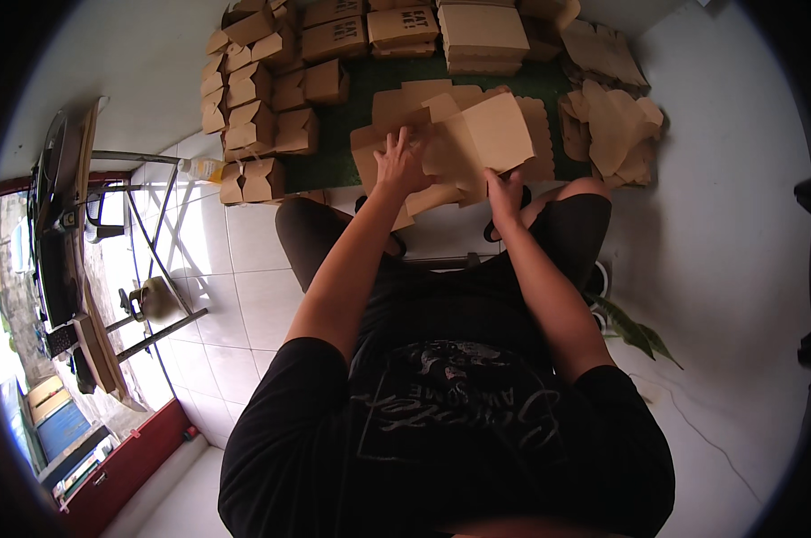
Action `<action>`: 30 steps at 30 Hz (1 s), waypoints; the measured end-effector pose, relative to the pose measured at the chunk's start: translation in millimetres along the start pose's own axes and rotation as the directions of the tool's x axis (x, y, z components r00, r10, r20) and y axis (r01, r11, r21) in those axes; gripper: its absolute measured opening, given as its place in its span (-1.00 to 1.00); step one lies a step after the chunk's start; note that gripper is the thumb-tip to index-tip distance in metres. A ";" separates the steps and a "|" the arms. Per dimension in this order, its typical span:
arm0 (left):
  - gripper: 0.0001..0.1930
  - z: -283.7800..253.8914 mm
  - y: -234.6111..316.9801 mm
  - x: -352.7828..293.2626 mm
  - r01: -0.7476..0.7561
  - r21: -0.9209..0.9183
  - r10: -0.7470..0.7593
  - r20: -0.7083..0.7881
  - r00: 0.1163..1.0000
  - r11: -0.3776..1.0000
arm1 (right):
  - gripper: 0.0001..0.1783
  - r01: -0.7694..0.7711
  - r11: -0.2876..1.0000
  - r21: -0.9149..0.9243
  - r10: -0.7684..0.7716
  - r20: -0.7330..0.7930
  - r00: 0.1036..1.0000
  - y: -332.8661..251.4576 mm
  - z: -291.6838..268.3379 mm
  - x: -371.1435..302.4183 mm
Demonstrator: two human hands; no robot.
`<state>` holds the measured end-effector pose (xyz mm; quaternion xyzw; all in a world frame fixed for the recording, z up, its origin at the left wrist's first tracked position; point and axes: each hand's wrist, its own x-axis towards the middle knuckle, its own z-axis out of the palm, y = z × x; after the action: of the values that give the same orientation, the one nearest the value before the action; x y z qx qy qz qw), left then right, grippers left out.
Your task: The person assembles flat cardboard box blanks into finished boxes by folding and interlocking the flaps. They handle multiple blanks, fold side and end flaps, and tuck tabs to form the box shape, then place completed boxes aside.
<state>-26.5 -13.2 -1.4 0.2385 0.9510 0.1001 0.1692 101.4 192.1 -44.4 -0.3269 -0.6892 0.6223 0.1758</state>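
A flat brown cardboard box blank, partly folded up, lies in front of me over other brown sheets. My right hand grips its near right edge, thumb on top and the other fingers mostly hidden beneath. My left hand is open, fingers spread over the left part of the cardboard; whether the fingertips press on it is hard to see, as they are slightly blurred. Under and around the blank, more unfolded blanks with scalloped edges stick out to the right and left.
Folded small boxes stand in rows at the left of the green table surface. Stacked printed boxes and a pile of flat boxes line the back. Loose brown cardboard pieces heap at the right. A bottle stands beyond the left edge.
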 end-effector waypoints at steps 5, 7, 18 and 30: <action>0.70 -11.1 -2.6 17.9 0.066 -0.013 -0.066 0.053 0.996 0.998 | -0.44 0.167 0.977 -0.130 -0.163 0.042 0.986 4.9 4.1 -8.6; 0.79 -12.2 -5.8 23.7 0.085 -0.029 -0.083 0.082 0.993 0.996 | -0.51 0.166 0.980 -0.110 -0.162 0.044 0.986 5.1 6.7 -8.5; 0.94 -14.7 -9.4 34.5 0.093 -0.001 -0.092 0.150 0.984 0.996 | -0.53 0.139 0.942 -0.307 -0.092 0.164 0.982 18.9 3.6 -3.4; 0.86 -28.7 7.1 39.3 -0.006 0.146 -0.039 0.303 0.952 0.989 | -0.48 -0.342 0.937 0.066 0.326 0.180 0.928 -0.5 -11.1 6.9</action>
<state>-66.7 8.9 16.3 0.2547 0.9202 -0.0088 0.2971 103.5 204.9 -43.2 -0.3775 -0.6049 0.7007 0.0249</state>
